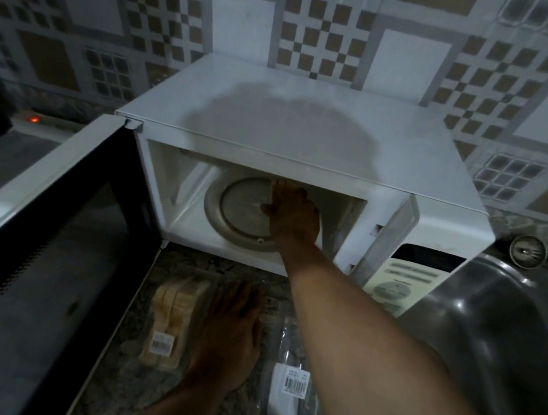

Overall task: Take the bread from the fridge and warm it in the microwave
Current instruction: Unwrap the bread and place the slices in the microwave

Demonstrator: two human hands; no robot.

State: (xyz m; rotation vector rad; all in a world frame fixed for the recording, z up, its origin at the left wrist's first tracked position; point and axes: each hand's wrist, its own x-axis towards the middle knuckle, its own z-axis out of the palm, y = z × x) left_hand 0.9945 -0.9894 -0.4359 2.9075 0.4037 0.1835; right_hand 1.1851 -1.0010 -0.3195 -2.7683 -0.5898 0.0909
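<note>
The right hand (294, 215), grip too dim to tell, is over the one round plate (241, 210) in the open microwave (277, 114); the left hand (229, 333) lies flat beside one bread pack (172, 319).

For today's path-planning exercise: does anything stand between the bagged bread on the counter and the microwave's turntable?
The door is swung open, so only the right hand, inside over the turntable, occupies the way. The left hand rests beside the bread.
</note>
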